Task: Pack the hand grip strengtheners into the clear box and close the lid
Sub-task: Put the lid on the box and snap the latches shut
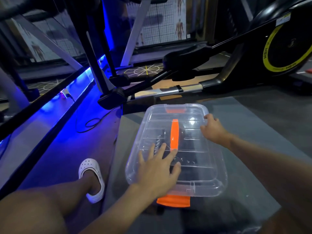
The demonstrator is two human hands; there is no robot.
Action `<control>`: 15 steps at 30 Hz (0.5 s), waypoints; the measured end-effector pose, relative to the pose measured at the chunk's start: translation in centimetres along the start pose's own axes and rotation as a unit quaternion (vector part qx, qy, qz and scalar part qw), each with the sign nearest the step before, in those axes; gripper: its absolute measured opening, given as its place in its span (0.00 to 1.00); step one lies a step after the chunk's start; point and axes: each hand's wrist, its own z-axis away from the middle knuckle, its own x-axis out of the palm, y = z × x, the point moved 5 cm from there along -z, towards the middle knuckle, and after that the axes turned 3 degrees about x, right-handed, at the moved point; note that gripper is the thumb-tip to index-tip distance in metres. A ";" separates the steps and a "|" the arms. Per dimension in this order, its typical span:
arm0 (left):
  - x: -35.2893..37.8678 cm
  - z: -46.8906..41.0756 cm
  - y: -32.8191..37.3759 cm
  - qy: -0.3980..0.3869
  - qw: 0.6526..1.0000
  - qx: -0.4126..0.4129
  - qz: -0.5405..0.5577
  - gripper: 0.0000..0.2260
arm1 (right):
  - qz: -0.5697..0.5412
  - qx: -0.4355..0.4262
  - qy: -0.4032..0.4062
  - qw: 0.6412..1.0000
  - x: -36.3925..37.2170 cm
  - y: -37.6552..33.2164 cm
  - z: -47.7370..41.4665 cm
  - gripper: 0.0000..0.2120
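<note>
A clear plastic box [211,181] sits on the grey floor mat with its transparent lid [190,115] on top. An orange handle [174,133] runs along the lid's middle, and orange latches show at the near end [173,200] and far end [174,110]. Dark hand grip strengtheners [187,141] with metal springs lie inside, blurred through the lid. My left hand [157,169] lies flat on the lid's near left part, fingers spread. My right hand [213,130] rests on the lid's right edge, fingers curled over it.
My left leg and a white clog [92,178] are just left of the box. A black exercise machine frame [152,85] stands beyond it, with a flywheel [287,46] at far right. A black cable [91,124] loops on the blue-lit floor at left.
</note>
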 end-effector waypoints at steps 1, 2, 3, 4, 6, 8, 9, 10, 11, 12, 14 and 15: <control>0.1 0.2 0.0 0.000 1.000 -0.003 0.001 0.25 | -0.022 0.008 0.010 1.000 0.0 0.1 -0.2 0.20; 0.2 0.5 0.0 0.000 1.000 -0.004 -0.001 0.26 | -0.050 0.019 0.023 0.998 0.0 0.3 -0.5 0.18; 0.3 0.6 0.1 0.004 1.000 -0.004 -0.004 0.26 | -0.078 0.032 0.037 0.996 -0.2 0.6 -0.8 0.17; 0.3 0.7 0.1 0.010 1.000 -0.004 -0.004 0.26 | -0.107 0.044 0.044 0.992 -0.2 0.8 -1.0 0.17; 0.2 0.6 0.0 0.018 1.000 0.001 0.000 0.27 | -0.156 0.068 0.044 0.984 0.0 1.1 -1.2 0.15; 0.2 0.4 -0.2 0.018 1.000 0.009 0.001 0.27 | -0.179 0.081 0.044 0.979 0.2 1.4 -1.4 0.13; 0.2 0.4 -0.3 0.019 1.000 0.014 -0.002 0.28 | -0.187 0.085 0.048 0.978 0.3 1.5 -1.5 0.12; 0.1 0.5 -0.3 0.020 1.000 0.019 -0.005 0.28 | -0.193 0.087 0.053 0.976 0.3 1.6 -1.4 0.11; 0.1 0.5 -0.4 0.020 0.999 0.024 -0.006 0.29 | -0.197 0.087 0.057 0.975 0.4 1.6 -1.4 0.11; 0.1 0.5 -0.5 0.017 0.999 0.028 -0.005 0.29 | -0.201 0.087 0.061 0.974 0.4 1.6 -1.3 0.10; 0.0 0.2 -1.1 0.015 0.999 0.041 -0.001 0.29 | -0.217 0.093 0.075 0.969 0.5 1.7 -0.8 0.10; -0.1 -0.1 -1.6 0.016 0.999 0.051 0.003 0.30 | -0.224 0.097 0.083 0.966 0.5 1.8 -0.5 0.09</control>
